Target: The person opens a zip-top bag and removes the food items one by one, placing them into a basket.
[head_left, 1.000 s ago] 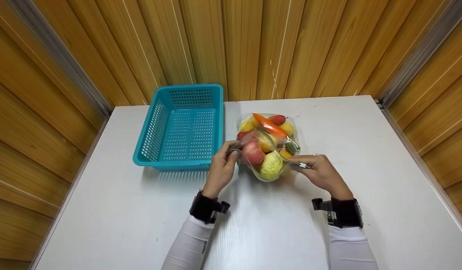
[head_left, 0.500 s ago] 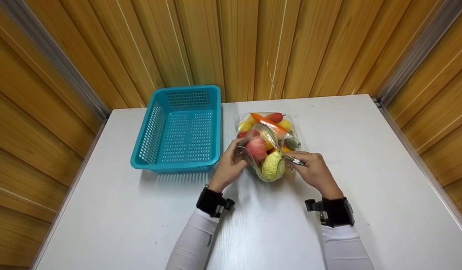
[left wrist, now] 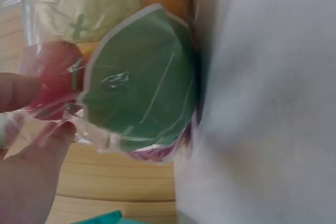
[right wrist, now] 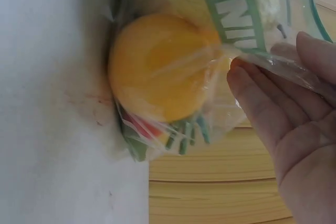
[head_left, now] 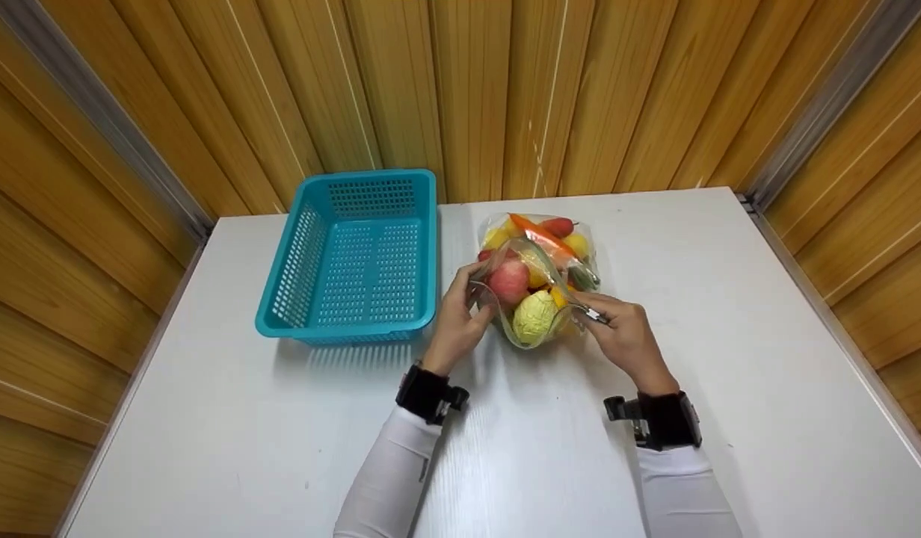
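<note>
- Position: I see the clear bag (head_left: 535, 258) on the white table (head_left: 229, 388), right of the blue basket (head_left: 346, 331), mouth parted, holding produce (head_left: 535, 317).
- Hands: left hand (head_left: 458, 321) pinches the mouth's left edge; right hand (head_left: 629, 332) pinches opposite, beside the slider (head_left: 596, 314).
- Handling: I judge the bag limp, slippery, tearable, heavily loaded. Pinch the seal band; support the base when lifting.

There is room right of the right hand (head_left: 623, 330); the teal basket (head_left: 371, 273) obstructs the left.
</note>
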Motion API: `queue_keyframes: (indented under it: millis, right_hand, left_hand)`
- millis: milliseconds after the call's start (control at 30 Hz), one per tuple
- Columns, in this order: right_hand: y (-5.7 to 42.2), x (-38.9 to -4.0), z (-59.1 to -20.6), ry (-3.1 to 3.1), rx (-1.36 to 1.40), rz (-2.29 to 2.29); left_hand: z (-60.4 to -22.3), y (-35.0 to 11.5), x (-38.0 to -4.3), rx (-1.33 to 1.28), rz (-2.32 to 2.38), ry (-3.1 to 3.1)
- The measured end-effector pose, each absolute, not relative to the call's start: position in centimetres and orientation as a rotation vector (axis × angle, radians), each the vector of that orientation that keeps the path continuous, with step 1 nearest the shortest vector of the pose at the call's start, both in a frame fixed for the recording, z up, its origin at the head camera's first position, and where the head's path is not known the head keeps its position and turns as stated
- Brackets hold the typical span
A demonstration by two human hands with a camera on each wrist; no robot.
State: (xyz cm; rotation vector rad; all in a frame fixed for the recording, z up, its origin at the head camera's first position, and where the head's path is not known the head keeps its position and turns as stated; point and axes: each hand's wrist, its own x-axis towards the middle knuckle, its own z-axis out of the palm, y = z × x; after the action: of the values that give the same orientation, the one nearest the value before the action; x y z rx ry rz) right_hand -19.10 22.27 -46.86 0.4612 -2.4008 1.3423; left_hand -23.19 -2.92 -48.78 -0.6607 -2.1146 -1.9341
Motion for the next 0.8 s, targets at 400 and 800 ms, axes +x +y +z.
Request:
queue_keyframes:
  millis: [400,800]
  right_hand:
    - [23.3,-18.4,-45.9,-2.443,0.628,1.390]
    - [23.8,-18.1,-45.6,-2.537,0.657,1.365]
  left_hand:
    - [-44.8,-4.1,-19.6,-0.663,-1.220,-2.181]
    - [-45.2,-3.0,-18.7,-0.940,-0.887,-2.228]
